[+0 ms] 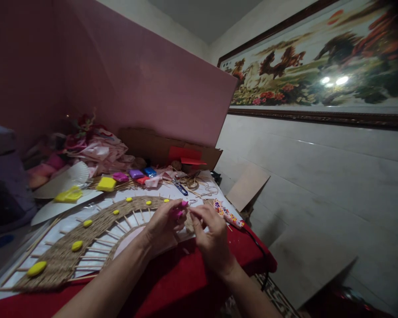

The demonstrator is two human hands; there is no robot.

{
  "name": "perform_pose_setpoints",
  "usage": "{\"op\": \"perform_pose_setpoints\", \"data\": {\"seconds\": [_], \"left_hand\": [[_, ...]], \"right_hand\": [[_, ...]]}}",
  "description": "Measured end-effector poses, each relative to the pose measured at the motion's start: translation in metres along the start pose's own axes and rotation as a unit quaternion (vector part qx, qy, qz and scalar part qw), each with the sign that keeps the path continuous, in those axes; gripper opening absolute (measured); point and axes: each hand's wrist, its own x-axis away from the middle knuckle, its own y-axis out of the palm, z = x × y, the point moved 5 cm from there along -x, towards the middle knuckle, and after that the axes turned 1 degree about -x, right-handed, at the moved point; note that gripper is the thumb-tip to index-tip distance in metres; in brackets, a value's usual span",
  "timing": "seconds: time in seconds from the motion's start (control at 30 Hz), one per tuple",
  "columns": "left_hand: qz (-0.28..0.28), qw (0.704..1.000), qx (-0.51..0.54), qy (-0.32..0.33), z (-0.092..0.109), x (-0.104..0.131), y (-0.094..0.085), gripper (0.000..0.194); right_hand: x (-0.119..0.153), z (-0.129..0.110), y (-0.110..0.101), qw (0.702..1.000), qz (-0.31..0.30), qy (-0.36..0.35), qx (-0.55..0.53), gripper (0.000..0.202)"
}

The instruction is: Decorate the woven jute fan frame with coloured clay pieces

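My left hand (167, 223) is closed around some magenta clay (177, 214), which shows between its fingers. Close beside it, my right hand (210, 229) has thumb and forefinger pinched together; whatever is between them is too small to make out. Under and left of my hands lies an arched fan shape of woven twine (53, 265) on thin wooden sticks. Several yellow clay pieces (77, 245) dot its woven band. The right end of the fan is partly hidden by my hands.
Behind the fan are yellow (106, 183), purple (135, 174) and blue clay packs (150, 172), scissors (180, 187) and twine (190, 182). A flower-patterned item (227, 213) lies right of my hands. A purple appliance (6, 176) stands left; red cloth (172, 282) covers the near edge.
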Motion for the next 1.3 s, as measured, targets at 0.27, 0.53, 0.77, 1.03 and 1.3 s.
{"op": "perform_pose_setpoints", "data": {"seconds": [0.27,0.53,0.77,1.03,1.3], "left_hand": [[0.01,0.999,0.028,-0.01,-0.007,0.004,0.003,0.007],[0.02,0.996,0.072,-0.045,-0.004,0.005,0.005,0.007],[0.008,0.997,0.057,-0.058,-0.009,0.005,0.0,0.016],[0.017,0.999,0.002,0.034,-0.002,0.001,-0.001,0.018],[-0.012,0.999,-0.03,0.028,-0.007,-0.001,-0.005,0.031]], "right_hand": [[0.011,-0.008,0.03,0.962,-0.065,-0.083,0.25,0.028],[0.021,-0.005,0.019,0.984,-0.039,-0.066,0.161,0.047],[0.022,-0.007,0.028,0.974,-0.069,-0.098,0.194,0.041],[0.018,0.01,0.015,0.994,0.009,0.017,0.108,0.038],[0.018,0.003,0.024,0.978,-0.027,-0.063,0.197,0.042]]}}
